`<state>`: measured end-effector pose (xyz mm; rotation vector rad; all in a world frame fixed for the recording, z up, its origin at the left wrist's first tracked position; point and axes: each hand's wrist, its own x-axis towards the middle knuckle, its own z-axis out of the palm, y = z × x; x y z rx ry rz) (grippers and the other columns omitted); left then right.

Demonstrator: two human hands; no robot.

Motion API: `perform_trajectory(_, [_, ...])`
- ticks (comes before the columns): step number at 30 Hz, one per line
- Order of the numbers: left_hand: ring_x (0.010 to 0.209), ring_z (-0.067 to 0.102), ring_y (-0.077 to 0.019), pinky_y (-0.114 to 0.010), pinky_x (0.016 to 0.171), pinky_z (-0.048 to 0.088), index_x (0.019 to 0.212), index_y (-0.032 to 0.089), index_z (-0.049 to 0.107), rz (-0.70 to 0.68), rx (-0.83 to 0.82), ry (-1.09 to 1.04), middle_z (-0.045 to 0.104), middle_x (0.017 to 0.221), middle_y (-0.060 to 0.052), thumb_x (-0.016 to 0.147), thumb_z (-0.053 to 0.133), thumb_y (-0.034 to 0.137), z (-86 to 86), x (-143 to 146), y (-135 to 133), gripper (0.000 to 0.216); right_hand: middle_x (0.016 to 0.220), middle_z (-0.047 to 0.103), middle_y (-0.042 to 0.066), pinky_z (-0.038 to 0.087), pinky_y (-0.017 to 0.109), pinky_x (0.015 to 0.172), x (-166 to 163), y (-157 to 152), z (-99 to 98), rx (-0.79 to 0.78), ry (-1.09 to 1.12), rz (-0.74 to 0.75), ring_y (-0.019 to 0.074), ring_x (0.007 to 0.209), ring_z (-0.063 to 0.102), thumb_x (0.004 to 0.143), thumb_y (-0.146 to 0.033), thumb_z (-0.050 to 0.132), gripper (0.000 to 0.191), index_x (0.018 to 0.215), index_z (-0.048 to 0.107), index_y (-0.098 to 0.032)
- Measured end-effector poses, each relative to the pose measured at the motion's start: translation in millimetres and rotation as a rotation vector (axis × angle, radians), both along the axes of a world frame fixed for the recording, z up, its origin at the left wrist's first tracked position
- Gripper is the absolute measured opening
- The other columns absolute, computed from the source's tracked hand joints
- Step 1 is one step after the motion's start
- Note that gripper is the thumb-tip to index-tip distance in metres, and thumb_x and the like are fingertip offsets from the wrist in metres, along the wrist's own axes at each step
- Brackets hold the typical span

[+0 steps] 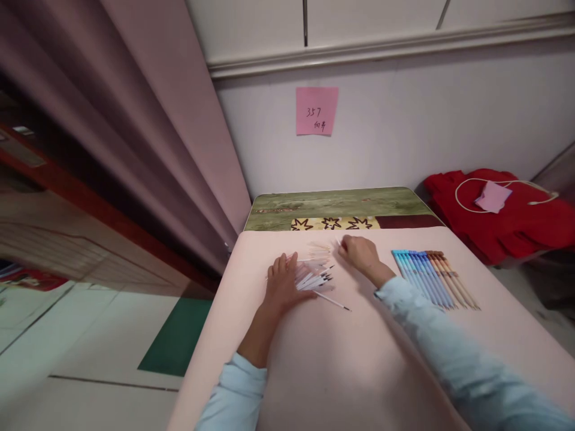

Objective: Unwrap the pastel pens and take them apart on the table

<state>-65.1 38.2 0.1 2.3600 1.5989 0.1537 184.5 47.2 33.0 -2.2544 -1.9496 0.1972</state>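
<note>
My left hand (284, 286) rests with spread fingers beside a loose pile of thin white pen refills (314, 279), touching its left side. Dark tips point out of the pile to the right, and one refill (333, 300) lies apart, slanting toward me. Beyond the pile are paler, clear slim pieces (320, 250), too blurred to name. My right hand (358, 252) is closed in a pinch at the pile's far right, with a thin pale stick just showing at its fingertips. A neat row of pens (426, 278), light blue through purple-blue to brown, lies right of my right forearm.
The pink-covered table (314, 371) has a green wood-patterned strip (332, 203) at its far end. A wall with a pink note (317, 111) stands behind. Red cloth (530, 221) with a white cable sits to the right; a mauve curtain (179, 120) hangs left.
</note>
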Motion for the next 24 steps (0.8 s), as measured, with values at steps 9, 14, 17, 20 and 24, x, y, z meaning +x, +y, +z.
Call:
perform_trajectory(9, [0.144,0.019,-0.0412,-0.056,0.113,0.012,0.149,0.017,0.030,0.070,0.083,0.011,0.029,0.154,-0.023,0.059,0.060,0.083,-10.2,8.4,0.2,0.116,0.108,0.069,0.007,0.039,0.023,0.081,-36.0,47.3,-30.1,0.018,0.211,0.152,0.0165,0.099,0.061,0.095,-0.035,0.046,0.029,0.103,0.070,-0.021])
perform_trajectory(14, [0.143,0.020,-0.0413,-0.056,0.113,0.012,0.148,0.015,0.033,0.098,0.123,0.004,0.029,0.154,-0.024,0.062,0.056,0.084,-15.4,15.0,1.2,0.112,0.108,0.068,0.007,0.039,0.025,0.082,-38.5,21.6,-38.6,0.020,0.246,0.148,0.0170,0.098,0.060,0.097,-0.037,0.042,0.032,0.106,0.070,-0.022])
perform_trajectory(17, [0.143,0.022,-0.0387,-0.054,0.113,0.015,0.149,0.017,0.030,0.096,0.111,-0.007,0.031,0.153,-0.023,0.062,0.058,0.082,-12.1,11.9,3.6,0.112,0.108,0.068,0.007,0.040,0.026,0.082,-37.4,15.6,-38.0,0.017,0.254,0.135,0.0182,0.097,0.060,0.097,-0.039,0.041,0.035,0.106,0.071,-0.023])
perform_trajectory(20, [0.141,0.027,-0.0346,-0.050,0.111,0.020,0.148,0.017,0.030,0.126,0.116,-0.024,0.036,0.151,-0.022,0.072,0.052,0.078,-5.3,5.0,7.9,0.100,0.114,0.066,0.009,0.039,0.028,0.086,-34.4,17.4,-36.9,0.034,0.254,0.123,0.0198,0.103,0.058,0.098,-0.039,0.039,0.037,0.116,0.067,-0.022])
perform_trajectory(24, [0.134,0.039,-0.0300,-0.044,0.108,0.026,0.143,0.019,0.037,0.129,0.110,-0.026,0.047,0.143,-0.018,0.086,0.041,0.068,2.9,-1.2,14.0,0.075,0.112,0.067,0.008,0.038,0.027,0.090,-30.8,23.0,-35.0,0.028,0.257,0.171,0.0188,0.106,0.057,0.098,-0.034,0.038,0.036,0.113,0.069,-0.023])
